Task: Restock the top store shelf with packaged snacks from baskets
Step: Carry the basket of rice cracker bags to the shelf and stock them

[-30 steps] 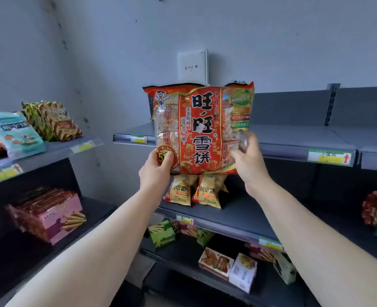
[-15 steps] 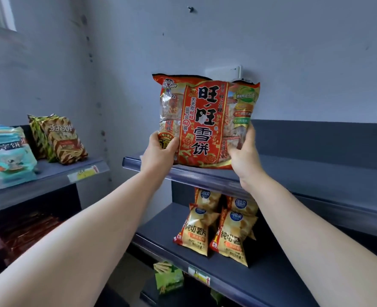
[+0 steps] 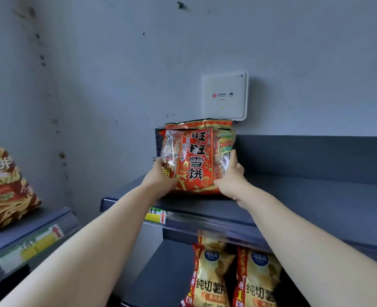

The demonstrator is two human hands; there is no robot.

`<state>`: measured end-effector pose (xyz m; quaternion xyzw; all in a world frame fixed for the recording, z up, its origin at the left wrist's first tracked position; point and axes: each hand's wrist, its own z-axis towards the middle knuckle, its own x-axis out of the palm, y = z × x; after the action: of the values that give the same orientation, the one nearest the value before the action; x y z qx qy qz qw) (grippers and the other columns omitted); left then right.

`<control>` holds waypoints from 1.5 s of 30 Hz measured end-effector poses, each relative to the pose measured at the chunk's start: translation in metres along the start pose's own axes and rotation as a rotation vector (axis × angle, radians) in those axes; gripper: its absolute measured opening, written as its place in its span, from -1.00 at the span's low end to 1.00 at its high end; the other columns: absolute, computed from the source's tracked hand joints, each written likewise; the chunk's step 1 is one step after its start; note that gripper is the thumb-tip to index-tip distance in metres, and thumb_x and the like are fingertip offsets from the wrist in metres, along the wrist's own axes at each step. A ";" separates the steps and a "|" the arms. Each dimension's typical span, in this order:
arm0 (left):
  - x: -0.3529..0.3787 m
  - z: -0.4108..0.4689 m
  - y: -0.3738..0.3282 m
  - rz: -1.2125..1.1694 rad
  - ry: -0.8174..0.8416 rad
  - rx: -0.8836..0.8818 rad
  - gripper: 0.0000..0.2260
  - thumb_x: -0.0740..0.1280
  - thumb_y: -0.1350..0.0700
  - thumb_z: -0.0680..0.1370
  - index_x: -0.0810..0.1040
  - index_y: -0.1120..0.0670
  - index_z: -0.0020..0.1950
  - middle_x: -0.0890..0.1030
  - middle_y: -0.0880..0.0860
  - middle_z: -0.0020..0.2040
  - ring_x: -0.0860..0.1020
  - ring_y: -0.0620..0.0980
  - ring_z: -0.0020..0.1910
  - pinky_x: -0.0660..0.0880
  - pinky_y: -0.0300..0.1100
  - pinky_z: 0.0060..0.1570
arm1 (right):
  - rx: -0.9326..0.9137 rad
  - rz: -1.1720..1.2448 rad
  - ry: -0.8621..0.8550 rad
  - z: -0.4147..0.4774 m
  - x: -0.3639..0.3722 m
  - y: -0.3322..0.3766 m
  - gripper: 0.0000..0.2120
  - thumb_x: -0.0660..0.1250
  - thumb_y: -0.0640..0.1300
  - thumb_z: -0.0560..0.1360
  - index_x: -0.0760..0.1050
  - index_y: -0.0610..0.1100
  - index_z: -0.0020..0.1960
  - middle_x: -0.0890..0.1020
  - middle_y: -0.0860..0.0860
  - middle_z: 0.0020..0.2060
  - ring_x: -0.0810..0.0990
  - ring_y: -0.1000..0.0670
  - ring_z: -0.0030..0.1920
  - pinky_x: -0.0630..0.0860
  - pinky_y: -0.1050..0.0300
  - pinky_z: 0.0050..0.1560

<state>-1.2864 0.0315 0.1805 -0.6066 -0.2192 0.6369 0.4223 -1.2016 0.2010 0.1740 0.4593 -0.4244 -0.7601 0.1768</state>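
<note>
Fingers [image 3: 232, 155] of left hand [image 3: 158, 177] and right hand [image 3: 230, 177] grip red printed plastic snack bag [image 3: 195, 160] at its 8 and 4 o'clock. Bag upright, seemingly resting on dark grey metal top shelf [image 3: 304, 196]. Placing step; next likely let go, check it stands.

Counts: 1 red printed plastic snack bag [image 3: 196, 160]; 2 yellow foil chip packets [image 3: 211, 278] [image 3: 260, 284], possible third behind, can't tell; 1 brown-and-yellow striped snack bag [image 3: 3, 187]; 1 white square wall box [image 3: 225, 96]; 2 yellow shelf-edge price labels [image 3: 157, 216] [image 3: 39, 242]; 2 hands: left hand [image 3: 158, 178], right hand [image 3: 231, 178].
</note>
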 end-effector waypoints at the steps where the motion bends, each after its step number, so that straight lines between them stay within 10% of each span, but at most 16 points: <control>1: 0.003 0.008 0.004 0.056 0.041 0.017 -0.26 0.44 0.11 0.52 0.10 -0.01 0.58 0.47 0.08 0.37 0.48 0.14 0.31 0.41 0.01 0.31 | -0.012 -0.092 0.039 0.004 0.008 0.000 -0.11 0.30 -0.21 0.55 -0.26 0.17 0.57 0.00 -0.04 0.53 0.40 -0.14 0.30 0.55 0.05 0.04; 11: 0.005 0.055 0.015 0.099 -0.016 0.024 -0.31 0.42 0.10 0.49 0.12 0.00 0.51 0.40 0.14 0.37 0.47 0.21 0.29 0.51 0.11 0.23 | 0.053 -0.226 0.147 0.027 0.044 0.003 -0.20 0.21 -0.31 0.58 -0.19 0.11 0.59 -0.31 0.03 0.56 -0.15 -0.15 0.57 0.14 -0.14 0.53; 19: 0.030 0.024 -0.012 0.216 -0.252 0.326 -0.35 0.40 0.17 0.47 0.22 0.06 0.51 0.14 0.11 0.57 0.05 0.14 0.57 0.05 0.18 0.52 | -0.096 -0.468 -0.064 0.000 0.026 0.005 -0.44 0.17 -0.04 0.64 0.06 0.07 0.58 -0.11 -0.06 0.60 -0.21 -0.17 0.57 -0.06 -0.31 0.52; 25: 0.061 -0.028 -0.050 0.249 -0.118 0.626 -0.54 0.30 0.23 0.50 0.43 0.04 0.41 0.37 0.06 0.48 0.17 0.13 0.53 0.18 0.13 0.48 | -0.064 -0.827 -0.156 -0.060 -0.024 -0.013 -0.45 0.04 0.15 0.65 0.10 -0.01 0.58 0.02 -0.05 0.59 -0.17 -0.17 0.58 -0.05 -0.28 0.52; 45: 0.271 -0.424 -0.150 0.126 0.641 0.790 -0.48 0.23 0.32 0.48 0.38 0.10 0.45 0.50 0.12 0.31 0.37 0.14 0.36 0.49 0.01 0.14 | 0.643 -0.848 -0.290 -0.471 -0.273 -0.204 -0.57 0.11 0.05 0.65 0.29 -0.04 0.49 0.31 -0.01 0.48 0.35 -0.13 0.40 0.39 -0.07 0.25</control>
<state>-0.8146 0.2324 0.0686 -0.5774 0.2159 0.4775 0.6261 -0.6367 0.2714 0.0566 0.5114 -0.4331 -0.6523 -0.3542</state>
